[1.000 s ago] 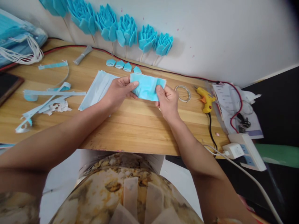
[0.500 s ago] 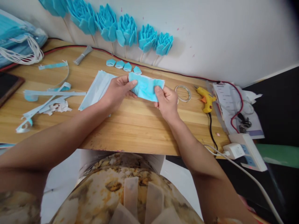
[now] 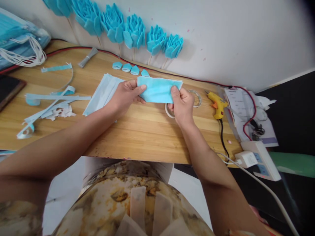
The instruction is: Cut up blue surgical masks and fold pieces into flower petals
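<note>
Both hands hold one blue fabric piece (image 3: 158, 90) just above the wooden bench (image 3: 137, 131), stretched flat between them near the middle of the far edge. The left hand (image 3: 125, 96) pinches its left end, thumb on top and fingers curled beneath; the right hand (image 3: 182, 106) grips its right end the same way, thumb pressed on the upper face. Under the right hand lies a tape roll (image 3: 169, 111), partly hidden by the palm, and a second clear ring (image 3: 196, 98) sits just beyond the knuckles. Behind the left hand rests a flat pale blue mask sheet (image 3: 103, 93). Four small folded petals (image 3: 130, 68) lie in a row along the far edge, below the blue flowers (image 3: 134, 31) leaning on the wall. Toward the right edge lies a yellow glue gun (image 3: 216, 103), with papers (image 3: 242, 108) and a white power strip (image 3: 261, 159) at the right near corner. Cut strips and scraps (image 3: 49, 105) are scattered toward the left edge, and a stack of masks (image 3: 19, 42) sits at the far left corner.
</note>
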Demonstrator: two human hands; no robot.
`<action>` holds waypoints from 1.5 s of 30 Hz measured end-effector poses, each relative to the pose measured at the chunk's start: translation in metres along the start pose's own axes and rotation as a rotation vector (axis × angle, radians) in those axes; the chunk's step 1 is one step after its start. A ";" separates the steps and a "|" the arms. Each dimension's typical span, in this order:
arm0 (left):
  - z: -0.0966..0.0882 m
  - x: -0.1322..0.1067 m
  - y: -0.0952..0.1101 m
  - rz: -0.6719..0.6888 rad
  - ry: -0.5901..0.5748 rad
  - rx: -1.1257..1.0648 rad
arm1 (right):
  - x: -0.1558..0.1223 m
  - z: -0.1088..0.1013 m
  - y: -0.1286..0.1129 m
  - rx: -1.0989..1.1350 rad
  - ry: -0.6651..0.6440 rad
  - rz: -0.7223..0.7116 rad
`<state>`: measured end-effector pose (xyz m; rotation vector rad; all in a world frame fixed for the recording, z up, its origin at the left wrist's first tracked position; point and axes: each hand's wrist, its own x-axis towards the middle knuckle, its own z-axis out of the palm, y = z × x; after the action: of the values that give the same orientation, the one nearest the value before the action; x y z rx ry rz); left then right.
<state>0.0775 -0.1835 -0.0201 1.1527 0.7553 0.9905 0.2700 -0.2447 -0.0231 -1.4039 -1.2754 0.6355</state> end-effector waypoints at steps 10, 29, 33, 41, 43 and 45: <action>0.002 -0.001 0.001 -0.024 0.019 0.017 | 0.000 0.000 0.000 -0.018 -0.024 0.001; 0.000 -0.001 -0.001 -0.022 0.023 0.005 | -0.003 0.002 -0.002 -0.048 -0.117 -0.041; 0.000 -0.001 -0.001 -0.013 0.018 0.012 | 0.001 0.000 0.002 0.002 0.020 -0.008; 0.001 0.000 0.000 -0.008 0.029 0.009 | -0.003 0.003 0.000 -0.017 -0.102 -0.045; 0.002 -0.001 0.001 -0.013 0.034 0.012 | 0.000 0.001 0.001 0.009 -0.005 -0.011; 0.002 -0.001 0.001 -0.018 0.028 0.013 | 0.000 0.001 0.001 0.005 0.008 -0.005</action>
<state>0.0786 -0.1852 -0.0187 1.1432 0.7941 0.9900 0.2693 -0.2442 -0.0242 -1.3975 -1.2698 0.6285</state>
